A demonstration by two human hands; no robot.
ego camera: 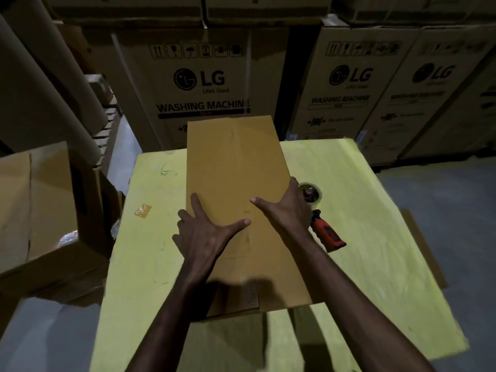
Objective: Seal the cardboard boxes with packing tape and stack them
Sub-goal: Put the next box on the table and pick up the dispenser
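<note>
A long brown cardboard box (236, 167) lies lengthwise on the yellow table (150, 259), its top seam running down the middle. My left hand (206, 232) lies flat on the box's near left part, fingers spread, thumb pointing to the seam. My right hand (287, 210) presses on the right side of the top, its fingers reaching over the right edge. Just right of the box lies a tape dispenser with a red and black handle (326, 233) and a tape roll (311, 194), partly hidden behind my right hand.
A brown box (40, 210) stands to the left of the table. Tall printed washing machine cartons (204, 84) form a wall behind. Cardboard tubes (53, 76) lean at the upper left. A scrap of tape (143, 210) sticks to the table. Grey floor lies to the right.
</note>
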